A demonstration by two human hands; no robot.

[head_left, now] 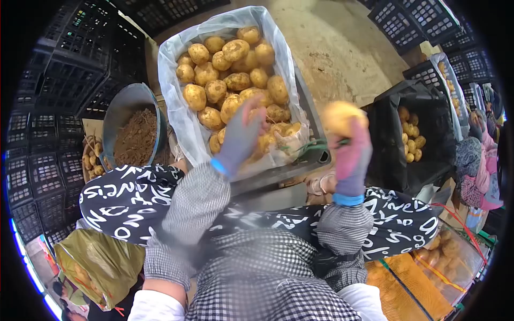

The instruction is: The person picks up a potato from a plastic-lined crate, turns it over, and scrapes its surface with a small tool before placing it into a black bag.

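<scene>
A potato (342, 117) is held in my right hand (354, 158), which wears a pink and grey glove and is raised to the right of a lined crate. Motion blurs the potato and fingers. My left hand (243, 134), in a similar glove, hovers over or touches the potatoes (235, 80) in that crate; its fingers are partly stretched and apart, with nothing seen in them. The crate's clear plastic liner (174, 101) folds over its sides. A green strip (313, 145) lies at its near right corner.
Left of the crate stands a bucket (107, 125) of soil, beside stacked black crates (69, 80). At right, a black-lined crate (385, 139) holds more potatoes. An orange mesh sack (401, 283) lies lower right. Another person (474, 171) is at the far right.
</scene>
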